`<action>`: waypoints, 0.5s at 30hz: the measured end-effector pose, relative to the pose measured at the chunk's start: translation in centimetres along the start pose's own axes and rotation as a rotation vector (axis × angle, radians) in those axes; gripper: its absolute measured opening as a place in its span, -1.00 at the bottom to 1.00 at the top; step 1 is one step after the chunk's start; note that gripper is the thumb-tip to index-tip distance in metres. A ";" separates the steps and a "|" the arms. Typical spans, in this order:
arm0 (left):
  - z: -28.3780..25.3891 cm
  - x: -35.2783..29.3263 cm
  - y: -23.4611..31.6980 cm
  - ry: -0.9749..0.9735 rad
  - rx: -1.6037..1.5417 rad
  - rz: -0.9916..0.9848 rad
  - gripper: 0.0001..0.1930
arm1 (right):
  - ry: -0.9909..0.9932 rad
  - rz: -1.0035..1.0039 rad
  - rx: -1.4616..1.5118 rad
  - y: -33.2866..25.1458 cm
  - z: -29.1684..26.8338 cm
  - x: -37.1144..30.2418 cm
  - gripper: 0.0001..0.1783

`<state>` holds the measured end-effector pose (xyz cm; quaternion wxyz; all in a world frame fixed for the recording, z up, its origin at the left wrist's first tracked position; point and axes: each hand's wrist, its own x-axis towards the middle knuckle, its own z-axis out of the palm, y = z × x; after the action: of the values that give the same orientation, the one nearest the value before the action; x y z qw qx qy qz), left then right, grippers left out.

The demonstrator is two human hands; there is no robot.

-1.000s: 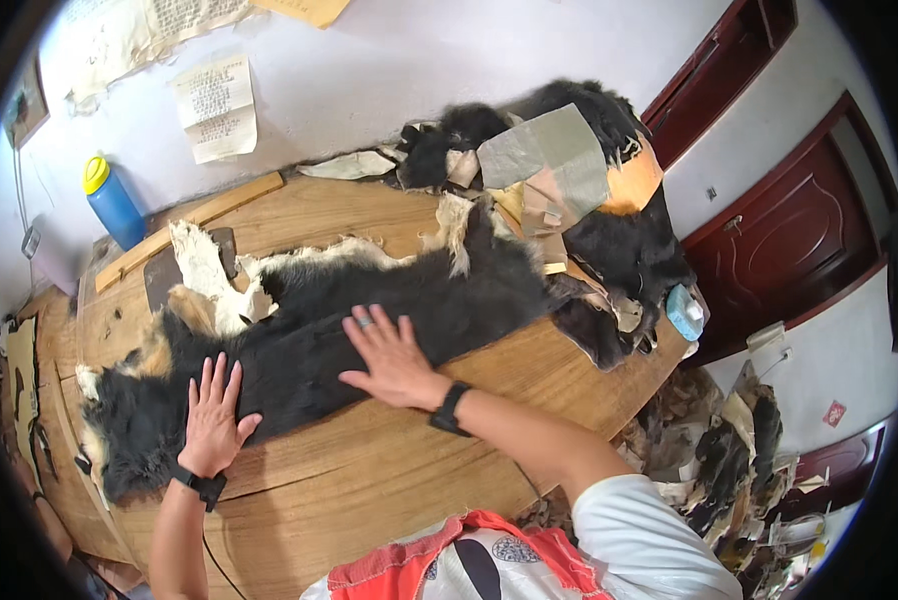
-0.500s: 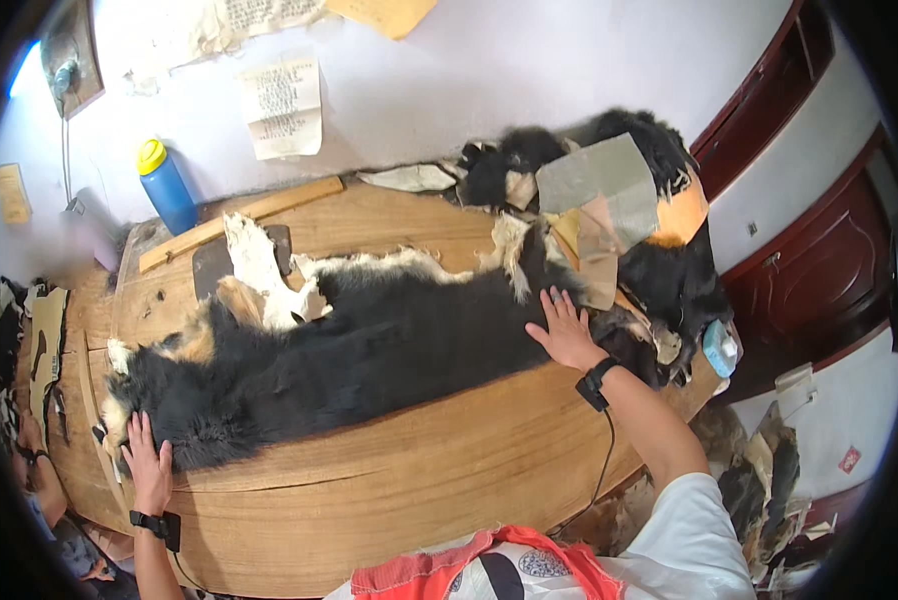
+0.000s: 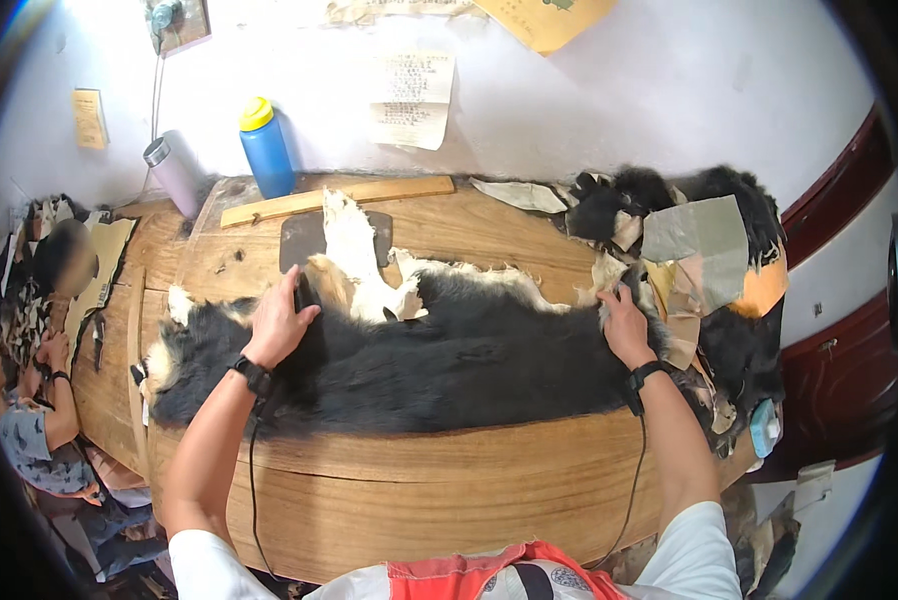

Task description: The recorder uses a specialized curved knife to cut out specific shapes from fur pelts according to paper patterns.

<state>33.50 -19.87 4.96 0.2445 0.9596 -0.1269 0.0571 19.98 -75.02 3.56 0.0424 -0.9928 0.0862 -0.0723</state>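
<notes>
The black fur pelt [image 3: 459,365] lay fur side up on the wooden tabletop [image 3: 449,490], its long axis running from left of the left grip to just past the right grip. The greater part of it extended between the two grips and toward the wearer.

Left grip [image 3: 279,322]: placed on the pelt near its far edge. The fingers were extended close together and the thumb stood apart from them; no closure on the fur was visible. Right grip [image 3: 625,322]: placed at the pelt's right end, fingers bent toward a pale tuft on the far edge. Whether fur was pinched there could not be told. Each wrist carried a black band, and a cable hung from each.

Just beyond and to the right of the left grip, a pale hide piece [image 3: 349,250] lay across a dark brown board [image 3: 301,240]. Farther beyond that grip were a wooden strip [image 3: 339,200], a blue bottle with a yellow cap [image 3: 266,155] and, to its left, a lilac tumbler [image 3: 174,180].

To the right of the right grip, a heap of black pelts [image 3: 737,352] carried a grey sheet [image 3: 714,240] and an orange patch [image 3: 765,288]. Well to the left of the left grip, a co-worker's hand [image 3: 55,352] was positioned near a cardboard piece [image 3: 99,270].
</notes>
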 end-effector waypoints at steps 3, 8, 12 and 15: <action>0.2 1.9 1.5 -0.116 0.020 -0.104 -0.48 | 0.065 0.014 0.005 0.1 0.2 1.2 -0.66; 1.0 3.0 -0.9 -0.053 -0.158 -0.035 -0.83 | 0.147 -0.168 -0.103 0.1 -0.2 2.0 -0.83; -0.6 1.9 -0.5 0.076 -0.205 0.039 -0.87 | 0.175 -0.029 0.002 -0.8 -3.0 0.8 -0.88; -3.4 -0.4 1.4 0.178 -0.174 0.145 -0.87 | 0.280 -0.141 0.089 -0.9 -5.7 -1.0 -0.91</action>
<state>32.55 -19.26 8.51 0.3323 0.9142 -0.1782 0.1484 18.27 -74.32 9.17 0.0685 -0.9737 0.0183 -0.2167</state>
